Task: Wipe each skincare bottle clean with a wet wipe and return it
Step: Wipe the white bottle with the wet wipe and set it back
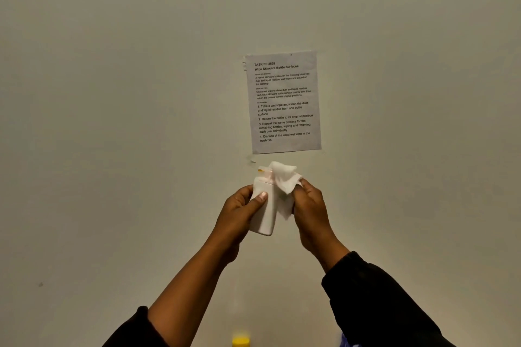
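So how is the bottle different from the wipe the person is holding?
The bottle is stiff with a smooth, straight shape; the wet wipe is soft and crumpled. The left hand grips the bottle around its body, while the right hand pinches the wipe against the bottle's top and side. The bottle has a small pump top with a yellow bit; the wipe is plain. Both are whitish and held up in front of the wall.

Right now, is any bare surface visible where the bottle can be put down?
No tabletop shows. Both hands hold the white bottle and wet wipe up before the wall. Only a yellow cap and something blue peek in at the bottom edge, so that part seems occupied.
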### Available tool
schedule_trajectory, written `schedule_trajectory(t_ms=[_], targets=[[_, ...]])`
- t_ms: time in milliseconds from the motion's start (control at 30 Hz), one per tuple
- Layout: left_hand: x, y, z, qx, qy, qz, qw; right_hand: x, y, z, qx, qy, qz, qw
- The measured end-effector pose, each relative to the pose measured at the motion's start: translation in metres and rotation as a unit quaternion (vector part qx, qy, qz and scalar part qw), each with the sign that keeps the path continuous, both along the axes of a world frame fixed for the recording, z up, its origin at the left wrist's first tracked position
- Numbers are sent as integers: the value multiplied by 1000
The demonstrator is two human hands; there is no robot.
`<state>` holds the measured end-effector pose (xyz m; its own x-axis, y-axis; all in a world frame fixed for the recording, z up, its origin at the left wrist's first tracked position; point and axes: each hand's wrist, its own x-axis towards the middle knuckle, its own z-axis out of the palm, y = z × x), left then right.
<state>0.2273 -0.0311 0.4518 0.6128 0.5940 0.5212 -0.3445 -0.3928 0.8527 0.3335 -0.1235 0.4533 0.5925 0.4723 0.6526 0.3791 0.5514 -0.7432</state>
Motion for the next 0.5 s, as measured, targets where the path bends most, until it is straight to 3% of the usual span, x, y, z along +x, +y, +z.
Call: schedule_trajectory(t_ms=[67,167,367,500], targets=[[1,1,-1,-1,8,8,1000,-3,3,-2,9,113,85,990],[2,-1,-2,24,42,17,999,-7,3,-6,32,181,137,973],[8,-5,-5,102,92,63,988,-13,9,-5,24,201,136,970],[7,1,-8,92,93,27,991,-8,6,1,48,230,160,959]])
